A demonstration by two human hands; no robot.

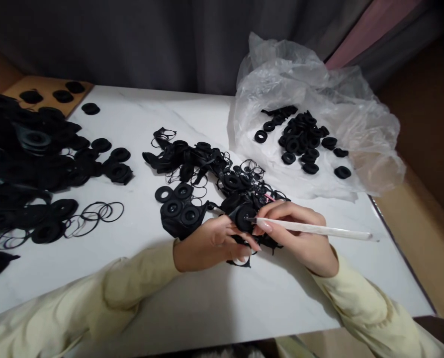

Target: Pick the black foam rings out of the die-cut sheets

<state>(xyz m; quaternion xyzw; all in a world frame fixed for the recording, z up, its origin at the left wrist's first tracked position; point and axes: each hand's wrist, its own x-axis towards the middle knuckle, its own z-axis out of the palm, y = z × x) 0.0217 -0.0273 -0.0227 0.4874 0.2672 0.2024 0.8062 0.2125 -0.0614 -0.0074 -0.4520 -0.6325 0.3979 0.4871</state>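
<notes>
My right hand [300, 233] grips a slim white pen-like tool [318, 228], its dark tip touching a round black ring-shaped piece [245, 218]. That piece is held up by my left hand [210, 243], whose fingers curl beneath it. Black material hangs below the fingers. Left of my hands lies a black sheet piece [182, 221] with several rings on it. Beyond them spreads a heap of black rings, loops and scraps [207, 159], partly hidden by my hands.
A clear plastic bag [374, 139] at the back right has several black rings [298, 134] on it. At the left is a large pile of black pieces [39, 164], with thin black loops [98, 213] beside it. A brown board [48, 92] lies at the back left of the white table [139, 293].
</notes>
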